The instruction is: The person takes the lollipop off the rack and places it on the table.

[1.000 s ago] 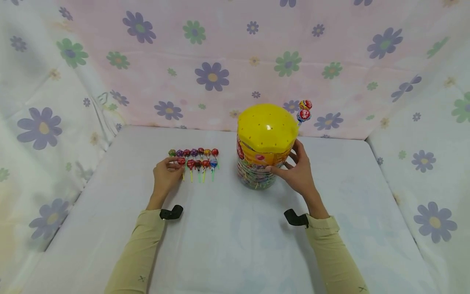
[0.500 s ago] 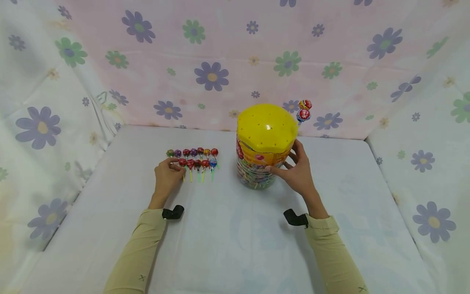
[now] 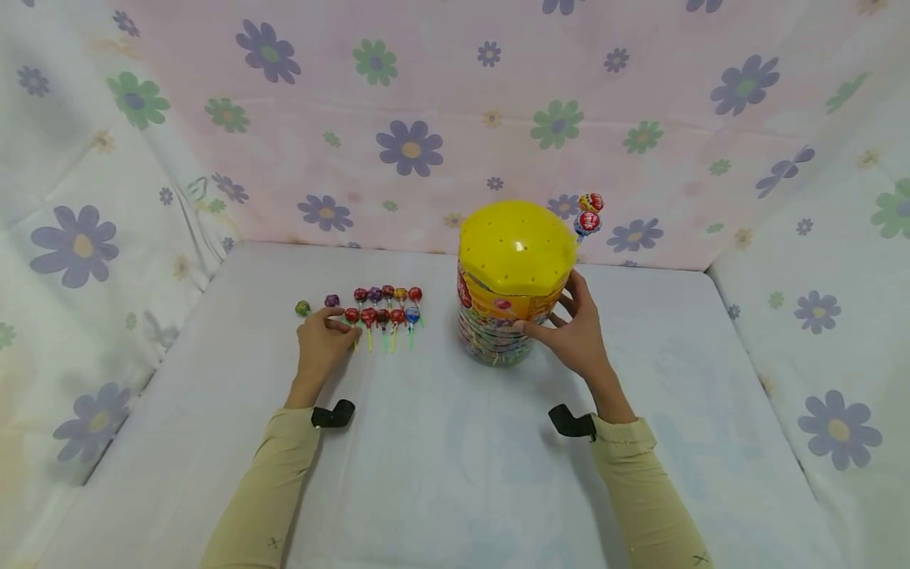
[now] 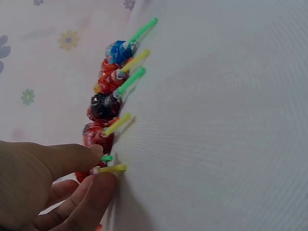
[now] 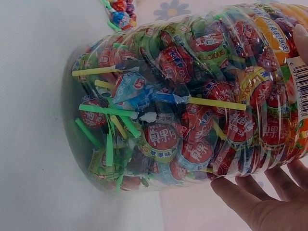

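Observation:
Two rows of wrapped lollipops lie on the white table to the left. My left hand is at the left end of the front row, thumb and a fingertip pinching the stick of a red lollipop. In the left wrist view, that yellow stick pokes out between the digits. A green lollipop and a purple lollipop lie apart from the back row, just beyond the fingers. My right hand grips the side of a clear candy jar with a yellow lid.
The jar stands upright and is packed with lollipops. Two display lollipops stick up at the lid's right side. More lollipops continue the back row. A flowered cloth hangs behind the table.
The green and purple lollipops have slid left and toward me, away from the back row. My left hand has shifted only slightly; the right hand and jar have stayed still.

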